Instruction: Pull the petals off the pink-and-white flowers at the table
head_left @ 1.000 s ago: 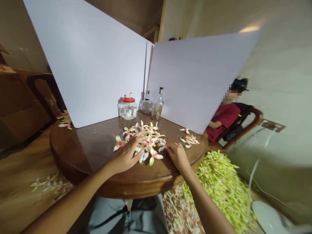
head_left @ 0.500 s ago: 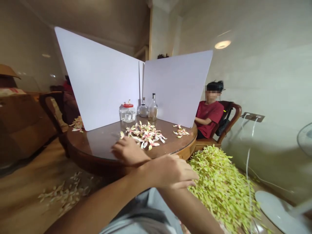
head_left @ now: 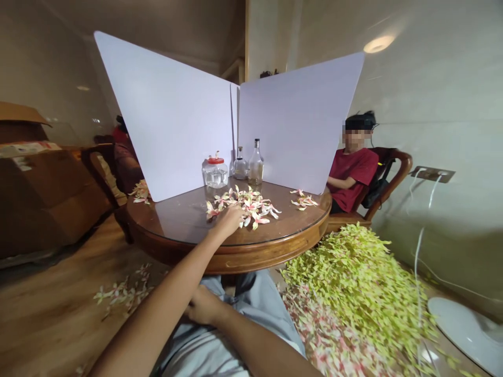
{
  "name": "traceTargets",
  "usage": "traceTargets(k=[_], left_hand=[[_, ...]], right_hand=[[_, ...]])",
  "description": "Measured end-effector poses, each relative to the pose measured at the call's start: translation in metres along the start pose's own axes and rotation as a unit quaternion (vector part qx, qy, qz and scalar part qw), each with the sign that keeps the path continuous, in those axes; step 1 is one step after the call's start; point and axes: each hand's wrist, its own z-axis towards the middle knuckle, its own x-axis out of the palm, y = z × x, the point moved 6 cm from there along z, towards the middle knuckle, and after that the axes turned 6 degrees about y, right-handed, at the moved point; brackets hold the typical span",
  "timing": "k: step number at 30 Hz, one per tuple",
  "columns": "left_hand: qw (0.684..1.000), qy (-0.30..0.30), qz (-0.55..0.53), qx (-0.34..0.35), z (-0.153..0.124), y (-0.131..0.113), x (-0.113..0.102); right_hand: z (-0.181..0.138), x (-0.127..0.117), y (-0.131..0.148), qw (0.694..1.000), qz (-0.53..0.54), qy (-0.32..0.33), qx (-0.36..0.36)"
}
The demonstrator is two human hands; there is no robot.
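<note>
On the round table (head_left: pixel 220 256) lies a loose pile of pink-and-white flowers (head_left: pixel 251 201). My left hand (head_left: pixel 230 219) reaches into its near left side, back of the hand up, with the fingers drawn together on a flower; the fingertips are partly hidden. Below the table edge, over my lap, my right hand (head_left: pixel 202 306) is curled, partly behind my left forearm. What its fingers hold, if anything, is hidden.
A red-lidded jar (head_left: pixel 216 172) and two glass bottles (head_left: pixel 256 165) stand before white panels (head_left: pixel 176 115). Smaller flower clusters (head_left: pixel 303 200) lie on the table. Yellow-green pieces (head_left: pixel 353 277) and pink ones (head_left: pixel 326 324) heap on the floor. A person (head_left: pixel 351 170) sits at right.
My left hand has moved from the right, above the floor heap, to the flowers on the table. My right hand has drawn back from the table edge to my lap. The view has shifted slightly.
</note>
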Motion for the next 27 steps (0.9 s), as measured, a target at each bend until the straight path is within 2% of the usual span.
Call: traceTargets(k=[4, 7, 10, 13, 16, 18, 20, 23, 27], left_hand=[[0.999, -0.021, -0.029, -0.001, 0.004, 0.003, 0.0], [0.997, -0.059, -0.054, -0.006, 0.005, 0.003, -0.017], [0.991, -0.098, -0.086, -0.014, 0.006, -0.002, -0.04], [0.983, -0.132, -0.127, -0.014, 0.003, -0.011, -0.061], [0.974, -0.155, -0.168, 0.002, -0.009, -0.026, -0.071], [0.969, -0.155, -0.193, 0.028, -0.02, -0.04, -0.071], [0.964, -0.146, -0.215, 0.058, -0.03, -0.055, -0.066], [0.957, -0.132, -0.243, 0.087, -0.039, -0.07, -0.055], [0.951, -0.126, -0.269, 0.088, -0.039, -0.066, -0.039]], right_hand=[[-0.013, -0.012, -0.013, 0.999, 0.027, -0.014, 0.036], [-0.02, -0.03, -0.01, 0.997, 0.042, -0.036, 0.054], [-0.028, -0.06, 0.003, 0.994, 0.057, -0.071, 0.055], [-0.046, -0.109, 0.013, 0.979, 0.075, -0.17, 0.078], [-0.077, -0.167, 0.013, 0.931, 0.104, -0.329, 0.121], [-0.094, -0.196, 0.012, 0.901, 0.131, -0.391, 0.131], [-0.102, -0.216, 0.011, 0.893, 0.156, -0.402, 0.13], [-0.106, -0.229, 0.013, 0.901, 0.178, -0.373, 0.128], [-0.108, -0.243, 0.008, 0.913, 0.163, -0.344, 0.147]])
